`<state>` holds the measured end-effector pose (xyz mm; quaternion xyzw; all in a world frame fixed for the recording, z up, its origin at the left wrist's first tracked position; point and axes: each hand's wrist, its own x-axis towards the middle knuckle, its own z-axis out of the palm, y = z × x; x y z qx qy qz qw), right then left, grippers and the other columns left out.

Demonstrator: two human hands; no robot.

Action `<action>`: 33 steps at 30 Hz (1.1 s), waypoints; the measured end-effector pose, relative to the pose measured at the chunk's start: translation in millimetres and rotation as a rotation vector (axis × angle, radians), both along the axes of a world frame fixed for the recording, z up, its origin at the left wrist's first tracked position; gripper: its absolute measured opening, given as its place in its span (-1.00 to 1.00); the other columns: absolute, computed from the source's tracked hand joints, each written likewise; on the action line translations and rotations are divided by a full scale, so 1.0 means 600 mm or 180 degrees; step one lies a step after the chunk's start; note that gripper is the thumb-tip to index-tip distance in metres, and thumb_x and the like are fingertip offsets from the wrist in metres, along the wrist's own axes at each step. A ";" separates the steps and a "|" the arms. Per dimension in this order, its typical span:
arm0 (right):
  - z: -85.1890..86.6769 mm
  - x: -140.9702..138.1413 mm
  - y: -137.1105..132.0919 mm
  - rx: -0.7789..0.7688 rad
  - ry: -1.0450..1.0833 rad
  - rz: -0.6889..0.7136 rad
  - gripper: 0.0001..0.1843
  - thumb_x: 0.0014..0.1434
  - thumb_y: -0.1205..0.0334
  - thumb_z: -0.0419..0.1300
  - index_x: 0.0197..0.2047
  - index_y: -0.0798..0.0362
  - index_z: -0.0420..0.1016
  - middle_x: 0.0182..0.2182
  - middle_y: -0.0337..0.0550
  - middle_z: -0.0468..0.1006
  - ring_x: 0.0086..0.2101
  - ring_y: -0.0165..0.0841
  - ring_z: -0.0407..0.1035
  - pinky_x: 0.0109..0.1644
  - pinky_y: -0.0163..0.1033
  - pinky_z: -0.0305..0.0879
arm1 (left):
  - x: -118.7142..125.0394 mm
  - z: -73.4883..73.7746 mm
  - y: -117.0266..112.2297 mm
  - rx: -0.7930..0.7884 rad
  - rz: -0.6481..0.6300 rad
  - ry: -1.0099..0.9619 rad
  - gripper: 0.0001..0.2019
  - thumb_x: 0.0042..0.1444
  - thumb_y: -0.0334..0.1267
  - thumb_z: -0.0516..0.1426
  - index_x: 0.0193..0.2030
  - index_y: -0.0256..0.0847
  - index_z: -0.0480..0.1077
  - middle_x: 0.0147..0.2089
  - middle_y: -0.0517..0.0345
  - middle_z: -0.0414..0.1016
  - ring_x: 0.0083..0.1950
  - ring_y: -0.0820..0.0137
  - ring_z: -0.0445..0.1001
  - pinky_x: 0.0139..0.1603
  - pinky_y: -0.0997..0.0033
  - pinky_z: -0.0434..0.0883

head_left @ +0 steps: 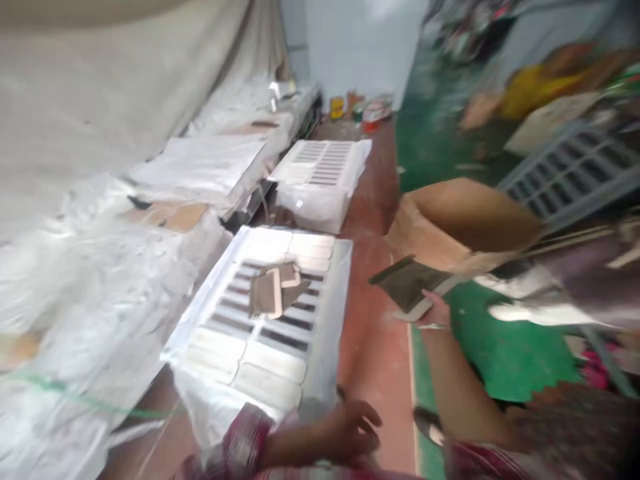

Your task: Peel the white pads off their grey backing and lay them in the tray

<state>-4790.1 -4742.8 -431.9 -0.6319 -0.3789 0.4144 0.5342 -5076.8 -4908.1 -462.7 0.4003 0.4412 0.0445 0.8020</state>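
Right hand (437, 311) pinching dark panel (411, 283) beyond right edge of crate (337, 287); fingers under panel hidden. Left hand (356, 428) loosely spread off near right corner, blurred. Brown pieces (262, 295) between side edges, outlines smeared.

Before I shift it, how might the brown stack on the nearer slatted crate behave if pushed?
The brown stack looks thin, so it's probably light. Its pieces overlap unevenly, so they may slide apart. Flat on the slatted crate, it seems unlikely to roll.
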 end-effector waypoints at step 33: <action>-0.408 -0.617 0.056 -0.0744 -0.3935 0.4026 -0.01 -0.06 -0.06 0.19 0.32 0.14 -0.14 -0.01 0.13 0.24 -0.05 -0.11 0.15 0.04 -0.04 0.08 | -0.502 -0.351 0.309 0.0533 0.2193 0.1581 -0.54 -0.04 -0.39 0.16 0.05 -0.25 0.23 -0.21 0.08 0.38 -0.41 0.52 0.40 -0.42 0.51 0.45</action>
